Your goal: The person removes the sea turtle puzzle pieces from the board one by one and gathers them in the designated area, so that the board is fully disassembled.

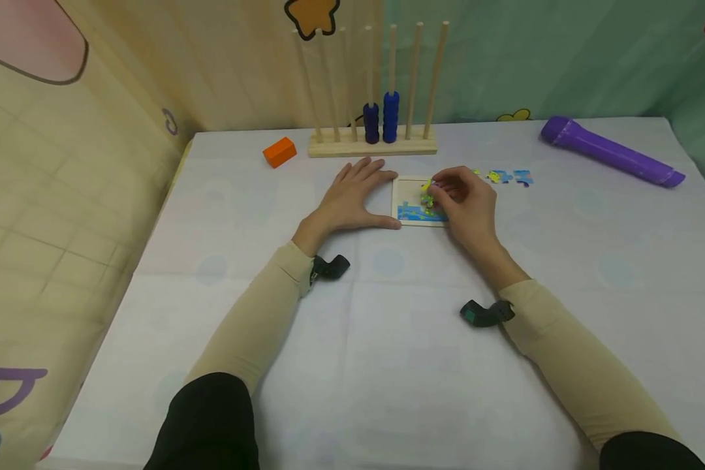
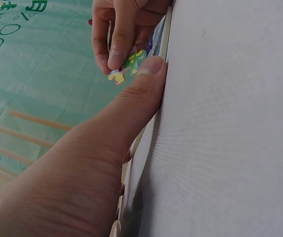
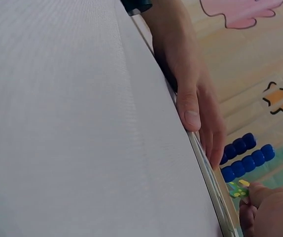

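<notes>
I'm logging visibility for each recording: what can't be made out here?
Head: right side of the frame, behind the right grip.
Head: pictures on the loose pieces, too small.
Left wrist: lower ends of the rods, behind the left grip.
Right wrist: part of the right grip, cut off by the edge.

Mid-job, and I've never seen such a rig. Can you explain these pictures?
No machine here: these are a person's bare hands. The wide picture is taken from the person's head; the other two, from the left and right wrists. The left hand touches the tray at its left side. The right hand pinches at least one puzzle piece over the tray. On the table, loose pieces lie to the tray's right. Behind the tray stands a rack with blue beads; left of that, an orange block; far right, a purple tube.
</notes>
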The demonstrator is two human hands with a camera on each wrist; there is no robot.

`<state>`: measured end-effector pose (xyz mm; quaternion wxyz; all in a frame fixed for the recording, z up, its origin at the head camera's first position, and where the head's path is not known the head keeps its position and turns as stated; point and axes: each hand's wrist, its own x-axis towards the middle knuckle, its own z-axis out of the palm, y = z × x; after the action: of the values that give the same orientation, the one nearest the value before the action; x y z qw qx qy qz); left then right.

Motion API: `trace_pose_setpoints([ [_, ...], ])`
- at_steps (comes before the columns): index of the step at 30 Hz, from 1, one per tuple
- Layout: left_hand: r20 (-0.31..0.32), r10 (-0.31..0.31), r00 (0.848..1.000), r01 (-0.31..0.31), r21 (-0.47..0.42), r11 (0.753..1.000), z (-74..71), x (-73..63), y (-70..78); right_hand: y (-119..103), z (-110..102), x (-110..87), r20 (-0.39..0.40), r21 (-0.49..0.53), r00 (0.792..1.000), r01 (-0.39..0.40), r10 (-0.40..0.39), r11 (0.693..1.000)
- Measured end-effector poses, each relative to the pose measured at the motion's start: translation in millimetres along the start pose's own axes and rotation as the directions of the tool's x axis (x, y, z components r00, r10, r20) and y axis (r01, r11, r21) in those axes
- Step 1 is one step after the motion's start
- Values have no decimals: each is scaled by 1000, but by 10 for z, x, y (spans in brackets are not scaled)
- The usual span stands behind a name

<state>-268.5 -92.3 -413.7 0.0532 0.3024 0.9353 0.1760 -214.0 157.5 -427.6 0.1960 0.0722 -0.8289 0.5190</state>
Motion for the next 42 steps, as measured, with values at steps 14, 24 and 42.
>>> trace_pose_setpoints([
  [14,7,-1,1000,1,9,1000,-4,-14,2,-14,-350,10,-88,-31,979,-185,182,982],
  [24,28,-2,1000,1,11,1000,40,17,9,234,-848,-29,-230,3,923,-315,307,949],
  [42,15,-8,1000,8,7,1000,18,1,-15,332,-861,-35,-235,-243,952,-253,196,937],
])
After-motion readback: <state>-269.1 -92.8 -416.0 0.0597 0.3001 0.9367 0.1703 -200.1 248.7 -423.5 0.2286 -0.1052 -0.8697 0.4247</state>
